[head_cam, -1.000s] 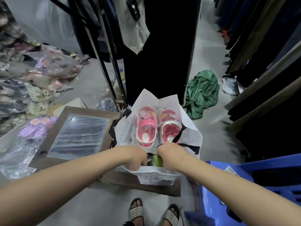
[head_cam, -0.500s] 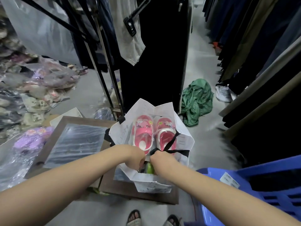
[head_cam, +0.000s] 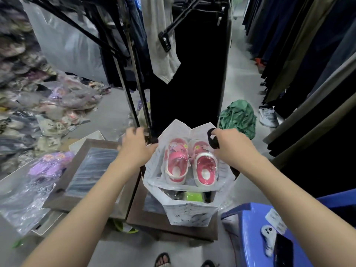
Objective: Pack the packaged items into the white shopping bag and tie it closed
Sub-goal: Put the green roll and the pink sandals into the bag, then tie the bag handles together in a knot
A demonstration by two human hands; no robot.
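Observation:
The white shopping bag (head_cam: 189, 212) stands open on a dark framed board (head_cam: 169, 224). Inside lies a clear packet with a pair of pink children's sandals (head_cam: 189, 162), and a green packaged item (head_cam: 193, 196) shows below it. My left hand (head_cam: 134, 146) grips the bag's left black handle at the rim. My right hand (head_cam: 230, 147) holds the right black handle (head_cam: 212, 140), pulled out to the right. The two hands are spread wide apart, with the bag's mouth open between them.
Packaged purple sandals (head_cam: 49, 166) and several bagged shoes pile up at the left. A clothes rack (head_cam: 138, 97) and hanging dark garments stand behind the bag. A green cloth (head_cam: 238, 117) lies on the floor. A blue plastic stool (head_cam: 260, 234) sits at right with a phone on it.
My hands were together at the bag's near rim with the black handles. Now they have moved apart to the left and right sides, each holding a handle.

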